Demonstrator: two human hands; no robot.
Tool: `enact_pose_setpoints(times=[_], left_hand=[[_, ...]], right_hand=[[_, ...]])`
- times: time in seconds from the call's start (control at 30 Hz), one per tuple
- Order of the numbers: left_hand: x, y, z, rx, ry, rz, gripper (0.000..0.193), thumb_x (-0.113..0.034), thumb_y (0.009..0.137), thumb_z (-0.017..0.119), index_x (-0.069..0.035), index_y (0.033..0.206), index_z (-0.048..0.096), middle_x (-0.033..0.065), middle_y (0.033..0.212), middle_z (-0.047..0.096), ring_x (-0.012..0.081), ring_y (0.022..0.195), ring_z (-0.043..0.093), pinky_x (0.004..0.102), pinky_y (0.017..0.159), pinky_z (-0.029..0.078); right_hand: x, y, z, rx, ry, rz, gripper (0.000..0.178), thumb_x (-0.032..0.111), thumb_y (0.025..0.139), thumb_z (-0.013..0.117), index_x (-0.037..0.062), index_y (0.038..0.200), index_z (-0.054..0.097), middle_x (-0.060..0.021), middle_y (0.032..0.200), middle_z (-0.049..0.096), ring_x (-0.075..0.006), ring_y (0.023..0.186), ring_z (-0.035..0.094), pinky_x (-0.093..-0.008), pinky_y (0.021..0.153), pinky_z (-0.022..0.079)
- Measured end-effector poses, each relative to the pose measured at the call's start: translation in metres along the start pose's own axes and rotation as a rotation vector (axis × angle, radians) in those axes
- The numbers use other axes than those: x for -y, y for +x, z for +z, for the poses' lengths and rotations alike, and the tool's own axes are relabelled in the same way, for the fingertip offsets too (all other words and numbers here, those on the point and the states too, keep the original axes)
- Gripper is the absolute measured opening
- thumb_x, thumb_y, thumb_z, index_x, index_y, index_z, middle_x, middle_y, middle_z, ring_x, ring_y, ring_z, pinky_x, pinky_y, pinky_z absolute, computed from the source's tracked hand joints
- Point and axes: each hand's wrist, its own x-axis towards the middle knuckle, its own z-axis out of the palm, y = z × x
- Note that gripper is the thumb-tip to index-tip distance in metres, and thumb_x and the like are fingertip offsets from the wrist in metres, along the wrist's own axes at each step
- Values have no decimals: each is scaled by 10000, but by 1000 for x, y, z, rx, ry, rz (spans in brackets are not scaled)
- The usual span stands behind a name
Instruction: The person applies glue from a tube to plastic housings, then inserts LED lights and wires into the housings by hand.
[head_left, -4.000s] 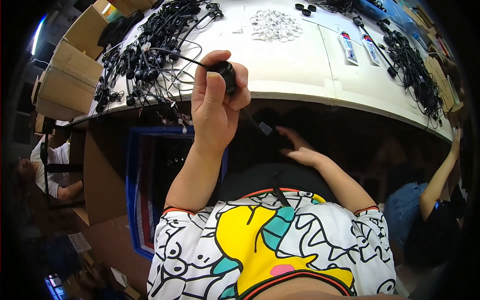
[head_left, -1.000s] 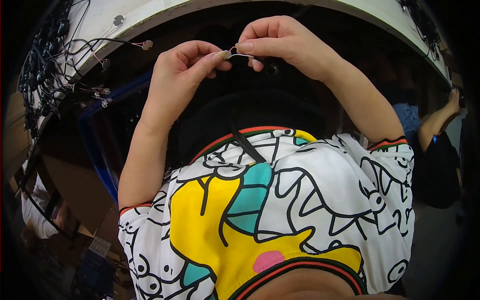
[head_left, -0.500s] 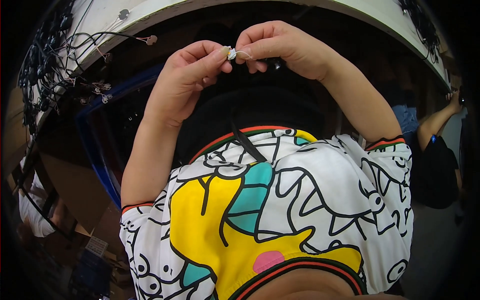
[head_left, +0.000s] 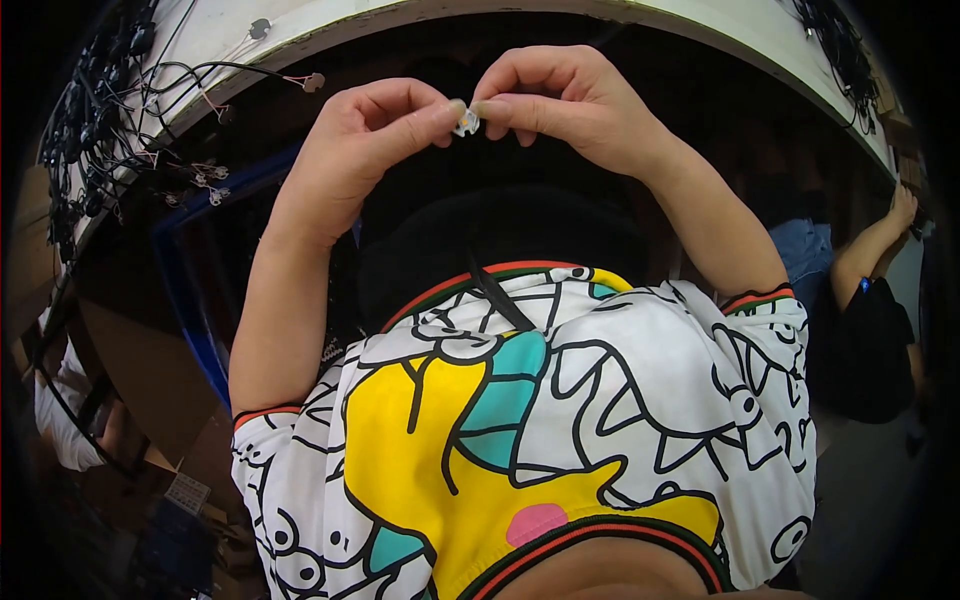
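Observation:
Between my two hands, in front of the bench edge, is a small white-and-silver piece with a yellow spot (head_left: 467,124); its exact kind is too small to make out. My left hand (head_left: 385,125) pinches it between thumb and forefinger. My right hand (head_left: 555,100) is closed too, thumb and forefinger pressed together at the piece's right edge, the other fingers curled beneath. The two sets of fingertips nearly meet. Whatever else lies between the right fingertips is hidden.
Ahead curves a white bench (head_left: 400,25). Many black cables (head_left: 105,110) hang over its left side, some ending in small discs (head_left: 313,82). More cables (head_left: 845,60) lie at right. A blue crate (head_left: 190,320) stands below left. Another person's arm (head_left: 870,245) shows at right.
The thin white strand that looped by my right fingertips no longer shows. The small piece has turned and sits slightly lower, its yellow spot facing up. My right fingers have closed in on it.

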Motion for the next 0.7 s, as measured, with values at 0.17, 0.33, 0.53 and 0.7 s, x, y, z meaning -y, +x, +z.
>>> enact_pose_setpoints(times=[0.17,0.33,0.53,0.7], left_hand=[[3,1,-1,6,-70,-27,165,-198,759,637,-38,788,605,-22,688,547,32,652,466,164,609,346],[19,6,5,-105,-194,14,150,-191,770,629,-44,767,600,-38,661,521,22,606,421,158,561,309],[23,7,10,-223,-334,35,152,-199,773,628,-54,742,595,-44,645,505,16,557,361,161,509,263],[18,2,8,-154,-394,14,153,-200,766,635,-52,750,603,-38,639,509,15,550,361,160,495,262]], right_hand=[[-2,0,1,-44,-44,-34,134,116,816,559,17,905,573,-35,804,574,-77,712,557,-178,622,451],[-17,-5,8,-310,-142,-226,100,79,761,612,16,836,589,-39,750,584,-96,665,566,-201,595,457],[-13,0,16,-288,-516,-497,124,-39,704,619,3,819,601,-74,756,579,-148,668,567,-216,575,452],[-15,-1,17,-314,-585,-523,144,-33,697,626,8,833,603,-68,744,582,-158,654,572,-219,559,457]])
